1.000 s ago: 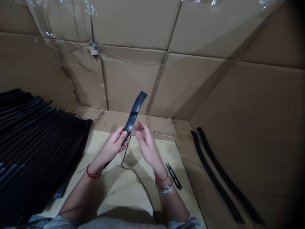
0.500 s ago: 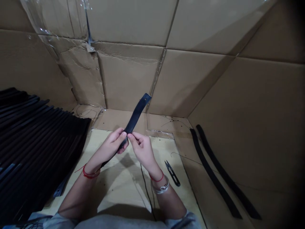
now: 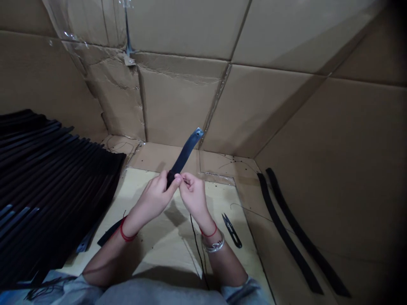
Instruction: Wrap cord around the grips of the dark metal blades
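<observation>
A dark, flat strap (image 3: pixel 185 155) with a small hole near its far end slants up and away from me. My left hand (image 3: pixel 155 190) is closed around its middle, the thumb reaching across to the right fingertips. The strap's lower end shows beyond my left forearm, over the board. My right hand (image 3: pixel 193 192) pinches at the strap's right edge, fingers curled. From under it a thin black cord (image 3: pixel 197 243) runs down toward my body. What lies exactly between the right fingertips is too small to make out clearly, but it appears to be the cord.
Many similar dark straps lie in a wide pile (image 3: pixel 57 190) on the left. Thread snips (image 3: pixel 232 231) lie on the pale board (image 3: pixel 219 203) to the right. Two straps (image 3: pixel 286 228) rest farther right, with loose threads nearby. Cardboard walls (image 3: pixel 184 97) enclose the space.
My left hand has turned over the strap, its thumb now meeting the right fingertips. The strap has rotated slightly, and its lower end now shows left of my left wrist.
</observation>
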Available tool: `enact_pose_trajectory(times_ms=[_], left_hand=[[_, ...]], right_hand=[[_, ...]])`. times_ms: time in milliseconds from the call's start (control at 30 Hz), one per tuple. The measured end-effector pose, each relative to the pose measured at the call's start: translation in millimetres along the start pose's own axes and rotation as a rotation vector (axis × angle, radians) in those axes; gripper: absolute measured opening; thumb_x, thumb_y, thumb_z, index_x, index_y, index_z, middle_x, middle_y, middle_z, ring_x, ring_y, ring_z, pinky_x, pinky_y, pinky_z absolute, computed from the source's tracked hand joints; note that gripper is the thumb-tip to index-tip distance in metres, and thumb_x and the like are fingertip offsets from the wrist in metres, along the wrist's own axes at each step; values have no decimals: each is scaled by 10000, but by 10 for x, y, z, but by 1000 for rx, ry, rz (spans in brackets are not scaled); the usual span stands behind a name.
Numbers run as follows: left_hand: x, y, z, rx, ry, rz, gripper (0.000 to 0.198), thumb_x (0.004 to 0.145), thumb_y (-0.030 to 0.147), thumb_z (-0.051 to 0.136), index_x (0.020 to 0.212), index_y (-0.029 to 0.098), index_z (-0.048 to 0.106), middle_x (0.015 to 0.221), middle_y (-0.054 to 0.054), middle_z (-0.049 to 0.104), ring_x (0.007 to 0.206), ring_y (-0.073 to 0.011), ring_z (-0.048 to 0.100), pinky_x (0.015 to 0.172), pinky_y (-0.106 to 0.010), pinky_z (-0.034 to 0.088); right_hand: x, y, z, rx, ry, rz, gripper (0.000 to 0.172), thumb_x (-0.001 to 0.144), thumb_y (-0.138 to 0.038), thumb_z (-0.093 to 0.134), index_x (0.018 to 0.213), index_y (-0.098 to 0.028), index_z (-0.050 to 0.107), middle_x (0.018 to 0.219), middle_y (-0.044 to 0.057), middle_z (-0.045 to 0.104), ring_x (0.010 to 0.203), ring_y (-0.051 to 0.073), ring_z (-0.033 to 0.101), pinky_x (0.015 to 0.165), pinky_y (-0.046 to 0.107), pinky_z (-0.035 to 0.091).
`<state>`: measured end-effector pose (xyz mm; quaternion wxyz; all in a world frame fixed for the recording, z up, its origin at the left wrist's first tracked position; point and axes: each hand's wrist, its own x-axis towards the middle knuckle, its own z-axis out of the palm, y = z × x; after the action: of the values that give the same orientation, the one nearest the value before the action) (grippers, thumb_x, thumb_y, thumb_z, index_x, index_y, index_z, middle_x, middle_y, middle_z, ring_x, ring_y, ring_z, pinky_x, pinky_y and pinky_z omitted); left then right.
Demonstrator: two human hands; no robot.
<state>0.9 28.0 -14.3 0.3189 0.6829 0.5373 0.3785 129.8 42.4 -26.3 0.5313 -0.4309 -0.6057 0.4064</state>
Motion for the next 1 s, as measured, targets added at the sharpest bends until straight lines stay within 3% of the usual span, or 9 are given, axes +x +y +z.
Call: enact_pose_trajectory(times_ms=[67,167,300,433,533,667,767,1000], left_hand=[[-27,42,3,16,55,25,368,900,544,458,1020,197,427,721,-20,606,683,-223,614,621,-296,413],[-38,66,-19,-71,27,101,418,891,503,515,1108,207,314,804,-22,636,692,-205,632,641,-287,437],[-63,104,-3,149,68,286,321,912,451,508,1089,211,389,991,-92,650,843,-232,651,710,-306,452],[-102,159,134,462,135,313,214,973,344,346,1053,176,451,878,-125,652,804,-266,645,679,-339,439],[-106,148,223,519,157,325,192,966,262,294,928,184,466,775,-117,631,730,-262,631,634,-334,419],[-122,101,223,386,209,359,144,954,246,318,963,183,448,710,-80,605,656,-239,614,597,-315,400],[-165,108,186,206,214,307,112,956,257,345,1004,193,425,689,-31,583,595,-202,586,551,-285,373],[-222,197,132,-335,115,198,126,986,307,348,918,217,404,650,51,489,536,-93,430,512,-206,337]], right_hand=[[-18,-53,-24,8,27,14,286,833,-392,579,642,-184,535,584,-7,561,537,118,490,484,223,368],[-36,-151,-82,42,74,45,281,799,-411,631,659,-177,561,619,6,582,564,126,504,502,226,381],[-60,-259,-167,89,154,70,305,794,-431,652,658,-174,563,593,-9,533,545,115,473,482,221,367],[-138,-325,-164,158,158,103,332,774,-450,683,636,-187,534,534,-43,446,482,96,397,420,216,307],[-210,-356,-105,232,172,107,325,775,-433,688,631,-191,526,527,-51,440,464,88,389,411,213,308],[-261,-376,-56,292,194,74,267,770,-399,699,669,-185,576,530,-44,471,480,96,441,418,212,352],[-265,-381,-55,287,225,34,229,758,-363,715,680,-177,607,537,-37,515,494,101,487,433,209,395],[-234,-375,-74,297,266,-28,163,727,-277,750,671,-164,646,611,-3,656,486,90,550,448,195,447]])
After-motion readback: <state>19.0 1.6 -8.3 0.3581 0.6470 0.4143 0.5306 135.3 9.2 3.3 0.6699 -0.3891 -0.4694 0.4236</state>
